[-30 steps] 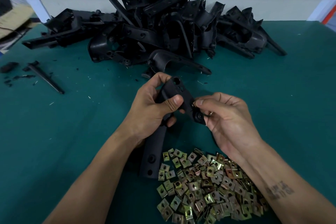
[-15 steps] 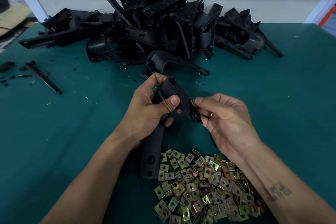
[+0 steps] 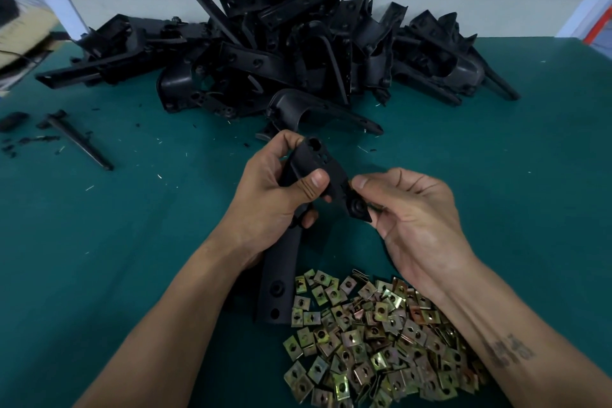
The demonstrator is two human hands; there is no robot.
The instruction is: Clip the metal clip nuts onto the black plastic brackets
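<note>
At the centre of the frame I hold one black bracket (image 3: 314, 172) up off the green table (image 3: 132, 242). My left hand (image 3: 275, 195) is wrapped round its upper part, thumb pressed across the front face and fingers curled behind, while the bracket's long lower leg runs down toward the bottom of the frame, its end beside the clip nuts. My right hand (image 3: 414, 209) comes in from the right with its palm turned up; thumb and forefinger pinch at the bracket's lower right tab, where the round boss is. I judge there is a clip nut between those fingertips, being pushed onto the tab edge, but it is mostly hidden — I can't make out its shape or say whether it is seated. The other fingers of that hand are loosely bent and carry nothing.

As for progress, I'd call it early. Across the top of the frame, against the wall, lies a large heap of brackets (image 3: 298, 53), and I cannot see metal on any of them, though they are dark and tangled. Lower right of centre, a big pile of loose clip nuts (image 3: 381, 334) lies under my right forearm — plenty left. The holes on the held bracket's lower leg show no clips either. No separate stack of finished parts is visible.
</note>
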